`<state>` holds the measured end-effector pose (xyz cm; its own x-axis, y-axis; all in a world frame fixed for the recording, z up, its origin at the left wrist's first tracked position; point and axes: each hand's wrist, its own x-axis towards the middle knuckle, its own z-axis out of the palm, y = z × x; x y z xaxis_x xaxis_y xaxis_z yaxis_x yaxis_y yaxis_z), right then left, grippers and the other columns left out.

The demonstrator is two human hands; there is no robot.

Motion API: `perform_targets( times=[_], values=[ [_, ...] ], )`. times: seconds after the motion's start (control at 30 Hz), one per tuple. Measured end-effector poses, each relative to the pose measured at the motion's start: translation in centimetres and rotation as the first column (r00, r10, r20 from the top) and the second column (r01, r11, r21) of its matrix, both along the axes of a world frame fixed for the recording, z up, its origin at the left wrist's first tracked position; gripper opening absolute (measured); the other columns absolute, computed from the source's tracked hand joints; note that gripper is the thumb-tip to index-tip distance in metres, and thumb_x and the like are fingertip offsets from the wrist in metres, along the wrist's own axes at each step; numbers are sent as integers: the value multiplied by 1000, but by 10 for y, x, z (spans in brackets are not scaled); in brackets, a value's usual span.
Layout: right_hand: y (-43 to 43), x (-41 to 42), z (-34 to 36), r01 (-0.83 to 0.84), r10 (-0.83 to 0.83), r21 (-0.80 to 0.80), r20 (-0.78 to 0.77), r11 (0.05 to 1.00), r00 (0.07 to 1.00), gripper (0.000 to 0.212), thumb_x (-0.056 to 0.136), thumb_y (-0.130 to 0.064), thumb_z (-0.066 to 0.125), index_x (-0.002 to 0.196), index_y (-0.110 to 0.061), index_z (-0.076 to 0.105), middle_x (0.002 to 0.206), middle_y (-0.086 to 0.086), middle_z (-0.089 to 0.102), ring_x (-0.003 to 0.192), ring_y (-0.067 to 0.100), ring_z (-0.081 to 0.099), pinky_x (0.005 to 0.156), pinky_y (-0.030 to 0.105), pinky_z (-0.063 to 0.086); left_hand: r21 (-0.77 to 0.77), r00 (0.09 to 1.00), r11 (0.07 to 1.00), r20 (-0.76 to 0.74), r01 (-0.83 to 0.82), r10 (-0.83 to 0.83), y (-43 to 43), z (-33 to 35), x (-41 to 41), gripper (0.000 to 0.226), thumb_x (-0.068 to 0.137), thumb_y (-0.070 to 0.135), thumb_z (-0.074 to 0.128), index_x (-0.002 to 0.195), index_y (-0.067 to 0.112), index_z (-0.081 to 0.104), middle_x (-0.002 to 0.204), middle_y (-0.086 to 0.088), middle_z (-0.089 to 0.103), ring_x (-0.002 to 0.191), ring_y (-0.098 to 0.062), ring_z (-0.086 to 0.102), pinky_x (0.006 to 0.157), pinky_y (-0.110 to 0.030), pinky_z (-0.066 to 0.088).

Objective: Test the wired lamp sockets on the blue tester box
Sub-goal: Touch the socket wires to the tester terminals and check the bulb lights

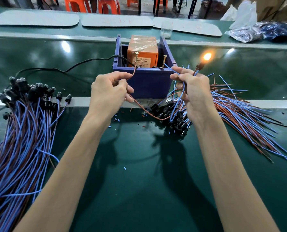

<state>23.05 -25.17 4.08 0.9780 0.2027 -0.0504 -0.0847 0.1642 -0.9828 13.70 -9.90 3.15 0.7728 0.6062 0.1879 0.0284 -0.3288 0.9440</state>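
The blue tester box [147, 81] stands in the middle of the green bench, with an orange transformer [142, 51] inside and two upright screws [136, 55] at its front. My left hand [109, 92] pinches a brown wire [132, 74] whose end touches the left screw. My right hand [192, 92] pinches a blue wire [173, 70] against the right screw [164, 60] and also grips the socket, whose bulb [206, 56] glows orange above my fingers.
A large bundle of wired sockets [22, 118] lies at the left. Another pile [231, 111] with black sockets spreads at the right behind my right hand. A black power cord [64, 69] runs left from the box. Plastic bags [260, 30] sit far right.
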Motion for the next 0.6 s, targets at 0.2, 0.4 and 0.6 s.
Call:
perform_targets(
  times=[0.2, 0.4, 0.6],
  values=[
    [0, 0, 0, -2, 2, -11, -1, 1000, 1000, 32, 92, 4, 39, 88, -12, 66, 72, -1, 64, 53, 6, 33, 36, 12, 23, -2, 1000, 1000, -5, 6, -6, -1, 1, -1, 33, 91, 4, 43, 90, 27, 67, 54, 14, 64, 42, -4, 58, 53, -10, 42],
    [-1, -1, 0, -2, 2, -27, -3, 1000, 1000, 31, 92, 3, 40, 88, -13, 66, 71, -2, 64, 52, 5, 34, 37, 12, 23, -10, 1000, 1000, -12, 6, -7, -1, 1, -1, 33, 91, 3, 44, 92, 26, 68, 53, 14, 64, 41, -3, 58, 52, -10, 42],
    [-3, -2, 4, -89, 89, -20, 2, 996, 996, 29, 89, 3, 42, 91, -9, 68, 67, -3, 65, 50, 5, 33, 36, 13, 21, -91, 995, 992, -42, 87, -91, -2, 8, -4, 32, 92, 1, 43, 89, 21, 68, 53, 11, 63, 39, -4, 54, 49, -12, 43]
  ],
)
